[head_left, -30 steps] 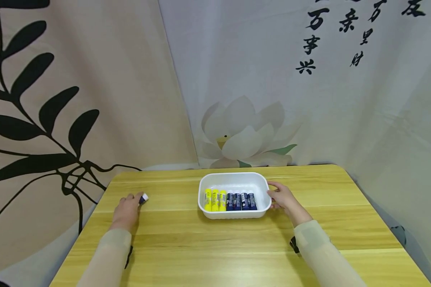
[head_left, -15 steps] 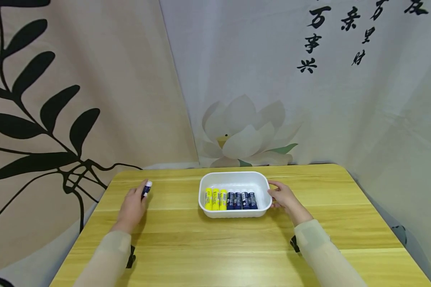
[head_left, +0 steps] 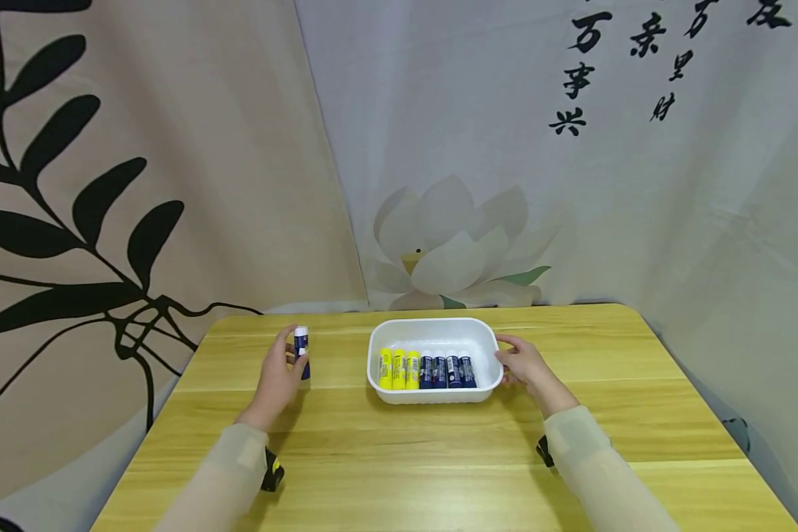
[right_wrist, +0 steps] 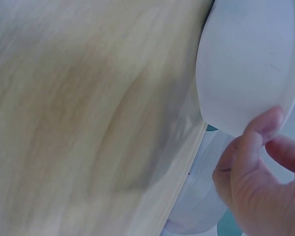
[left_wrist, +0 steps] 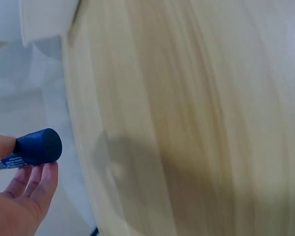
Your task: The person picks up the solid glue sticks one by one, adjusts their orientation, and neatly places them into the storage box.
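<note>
Toward the left of the head view, my left hand point(head_left: 278, 380) grips a navy glue stick point(head_left: 302, 346) upright, white end on top. The left wrist view shows the dark blue end of that glue stick point(left_wrist: 38, 146) between thumb and fingers. Near the back middle of the table is a white plastic tray point(head_left: 432, 334). Inside it, yellow glue sticks point(head_left: 399, 371) and several navy glue sticks point(head_left: 440, 374) stand in a row along the front wall. My right hand point(head_left: 525, 367) pinches the tray's right rim; the right wrist view shows the fingers at the tray's edge point(right_wrist: 248, 64).
The wooden table point(head_left: 399, 458) has its back edge just behind the tray. A printed curtain point(head_left: 452, 148) hangs behind it. Dark wrist devices show at the left cuff point(head_left: 273, 471) and the right cuff point(head_left: 544, 451).
My left hand has moved right, toward the tray, and raised the glue stick from lying tilted to upright. The right hand and tray have stayed in place.
</note>
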### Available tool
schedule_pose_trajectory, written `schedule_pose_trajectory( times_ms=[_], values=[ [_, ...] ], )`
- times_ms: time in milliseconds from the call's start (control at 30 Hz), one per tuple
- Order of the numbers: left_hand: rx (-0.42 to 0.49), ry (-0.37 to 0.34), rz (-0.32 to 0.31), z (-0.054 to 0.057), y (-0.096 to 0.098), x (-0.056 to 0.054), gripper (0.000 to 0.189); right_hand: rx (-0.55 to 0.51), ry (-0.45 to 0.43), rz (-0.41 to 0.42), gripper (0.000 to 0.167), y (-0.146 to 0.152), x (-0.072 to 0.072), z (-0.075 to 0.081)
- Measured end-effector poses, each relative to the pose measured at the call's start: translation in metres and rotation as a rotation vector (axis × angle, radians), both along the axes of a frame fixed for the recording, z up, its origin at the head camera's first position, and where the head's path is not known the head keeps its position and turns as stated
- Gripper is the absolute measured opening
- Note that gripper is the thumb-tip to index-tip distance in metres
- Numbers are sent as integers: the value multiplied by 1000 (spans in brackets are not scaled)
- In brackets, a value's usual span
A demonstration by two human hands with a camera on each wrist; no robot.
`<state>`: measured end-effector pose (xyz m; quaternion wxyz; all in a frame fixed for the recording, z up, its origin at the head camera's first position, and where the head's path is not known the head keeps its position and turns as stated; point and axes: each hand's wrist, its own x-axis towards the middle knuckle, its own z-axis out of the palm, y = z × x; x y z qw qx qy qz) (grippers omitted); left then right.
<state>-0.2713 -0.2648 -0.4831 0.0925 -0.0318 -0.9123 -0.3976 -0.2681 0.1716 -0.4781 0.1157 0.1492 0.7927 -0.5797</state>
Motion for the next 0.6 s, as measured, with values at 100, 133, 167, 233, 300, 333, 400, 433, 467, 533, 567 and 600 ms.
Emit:
schedule_pose_trajectory(
  times_ms=[100,133,167,233,300,333,400,433,467,533,567,600],
  values=[
    [64,3,0,3,12,-1,61,9,6,-1,45,0,0,0],
    [79,4,3,4,15,-2,61,10,9,-3,45,0,-1,0],
    [90,2,3,5,19,-2,61,11,11,-4,45,0,-1,-1],
    [116,2,1,9,27,-3,62,11,12,-5,45,0,-1,-1],
    [135,7,-4,12,34,-4,62,13,11,-6,46,0,0,-1],
    [143,10,-6,13,37,-4,62,13,10,-8,46,0,0,-1],
    [159,24,-11,16,44,-6,63,13,8,-8,45,0,0,-1],
    [168,30,-11,18,48,-6,63,12,8,-10,45,0,0,-1],
    [176,36,-9,20,52,-7,62,11,8,-11,45,0,0,-1],
    [195,42,-8,23,59,-8,62,4,9,-14,45,0,0,-1],
    [207,39,-8,24,63,-8,62,3,10,-14,45,0,0,-2],
    [222,37,-9,26,67,-8,62,0,10,-14,45,0,0,-2]
  ],
)
